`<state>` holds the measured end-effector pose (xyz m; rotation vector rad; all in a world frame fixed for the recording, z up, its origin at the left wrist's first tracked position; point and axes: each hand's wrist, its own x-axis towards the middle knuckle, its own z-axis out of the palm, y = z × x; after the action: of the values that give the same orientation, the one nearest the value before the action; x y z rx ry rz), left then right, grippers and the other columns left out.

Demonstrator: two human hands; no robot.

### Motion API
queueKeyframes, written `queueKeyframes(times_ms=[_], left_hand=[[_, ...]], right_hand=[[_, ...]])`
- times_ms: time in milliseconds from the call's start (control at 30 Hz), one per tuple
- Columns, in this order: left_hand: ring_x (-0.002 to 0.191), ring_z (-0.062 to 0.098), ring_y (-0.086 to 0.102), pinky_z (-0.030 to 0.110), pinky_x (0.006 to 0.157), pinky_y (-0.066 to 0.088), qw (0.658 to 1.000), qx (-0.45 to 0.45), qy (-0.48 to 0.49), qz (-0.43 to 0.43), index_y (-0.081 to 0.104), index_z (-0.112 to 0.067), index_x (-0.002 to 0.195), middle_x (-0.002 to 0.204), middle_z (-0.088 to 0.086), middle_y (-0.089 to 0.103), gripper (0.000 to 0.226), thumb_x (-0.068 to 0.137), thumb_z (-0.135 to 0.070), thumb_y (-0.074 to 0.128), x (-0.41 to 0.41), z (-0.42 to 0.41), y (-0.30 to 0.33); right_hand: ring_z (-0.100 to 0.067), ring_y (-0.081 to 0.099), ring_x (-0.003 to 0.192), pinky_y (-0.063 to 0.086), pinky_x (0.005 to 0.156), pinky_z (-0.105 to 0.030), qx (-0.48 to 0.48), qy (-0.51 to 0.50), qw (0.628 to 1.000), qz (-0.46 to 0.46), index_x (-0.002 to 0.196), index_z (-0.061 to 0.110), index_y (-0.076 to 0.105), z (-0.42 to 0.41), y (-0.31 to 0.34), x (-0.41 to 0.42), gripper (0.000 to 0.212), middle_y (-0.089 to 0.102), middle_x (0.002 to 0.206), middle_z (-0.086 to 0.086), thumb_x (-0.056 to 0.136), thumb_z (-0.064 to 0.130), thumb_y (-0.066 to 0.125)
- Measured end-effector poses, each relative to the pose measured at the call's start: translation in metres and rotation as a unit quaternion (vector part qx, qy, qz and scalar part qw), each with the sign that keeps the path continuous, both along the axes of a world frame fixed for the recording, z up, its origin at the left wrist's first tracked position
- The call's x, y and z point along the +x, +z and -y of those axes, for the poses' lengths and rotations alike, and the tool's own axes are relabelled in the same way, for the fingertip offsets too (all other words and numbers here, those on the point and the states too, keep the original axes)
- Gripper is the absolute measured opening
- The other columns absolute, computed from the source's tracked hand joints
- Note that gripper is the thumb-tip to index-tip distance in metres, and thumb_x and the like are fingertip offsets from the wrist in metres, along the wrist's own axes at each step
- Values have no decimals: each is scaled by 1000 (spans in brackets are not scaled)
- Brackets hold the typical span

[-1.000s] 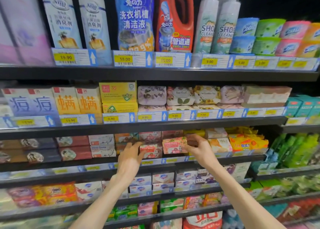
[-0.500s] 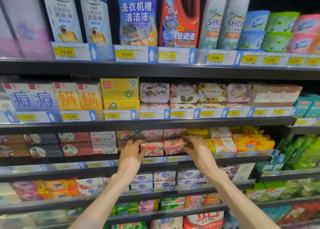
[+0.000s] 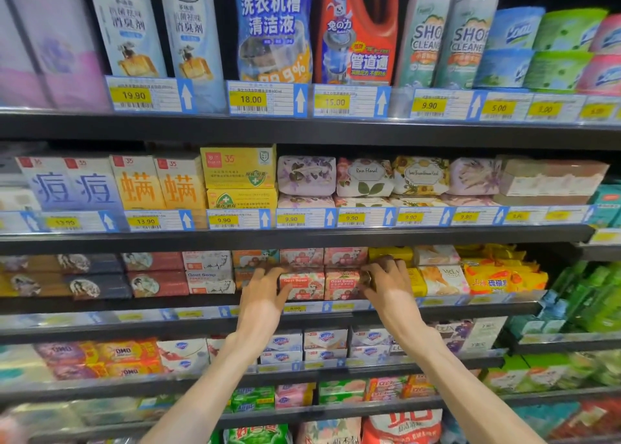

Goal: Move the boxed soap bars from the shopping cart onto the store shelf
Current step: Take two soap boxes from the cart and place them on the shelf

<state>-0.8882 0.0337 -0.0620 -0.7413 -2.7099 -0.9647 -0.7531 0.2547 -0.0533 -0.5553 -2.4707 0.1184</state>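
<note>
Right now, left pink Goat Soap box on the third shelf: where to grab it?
Grip the left pink Goat Soap box by its two short ends, coming from the front. It lies flat, face outward, another box stacked on top, and the left hand already rests at its left end.

pink floral soap boxes (image 3: 302, 285)

Dark store shelf (image 3: 302, 322) runs across at hand height, price tags clipped along its front edge. On it sit rows of boxed soap: two pink Goat Soap boxes (image 3: 321, 284) side by side, a white Goat Soap box (image 3: 208, 277) left of them, yellow packets (image 3: 504, 275) to the right.
</note>
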Motion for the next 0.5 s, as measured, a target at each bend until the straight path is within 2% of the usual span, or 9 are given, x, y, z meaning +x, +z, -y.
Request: queueKeyframes(times_ms=[200, 333, 500], left_hand=[[105, 26, 68, 41, 84, 60, 1000, -21, -3, 2, 57, -26, 135, 131, 8, 58, 40, 98, -42, 60, 1, 2, 1], [101, 25, 66, 41, 77, 59, 997, -27, -26, -66, 57, -23, 132, 122, 5, 60, 40, 99, -44, 58, 12, 14, 2], [117, 27, 56, 43, 94, 52, 991, -53, -2, -123, 61, -22, 132, 126, 5, 59, 41, 95, -38, 65, 30, 36, 16]], right_hand=[[-26, 49, 106, 51, 91, -39, 0, -3, 1000, 12, 112, 15, 72, 3, 3, 4, 36, 63, 112, -6, 78, 21, 82], [-26, 50, 107, 53, 89, -38, 2, 26, 1000, 6, 116, 15, 67, 12, 11, 15, 36, 62, 112, -4, 83, 22, 78], [-27, 56, 106, 56, 79, -40, 43, 56, 997, 29, 108, 18, 70, 44, 32, 11, 28, 66, 109, -3, 84, 31, 76]])
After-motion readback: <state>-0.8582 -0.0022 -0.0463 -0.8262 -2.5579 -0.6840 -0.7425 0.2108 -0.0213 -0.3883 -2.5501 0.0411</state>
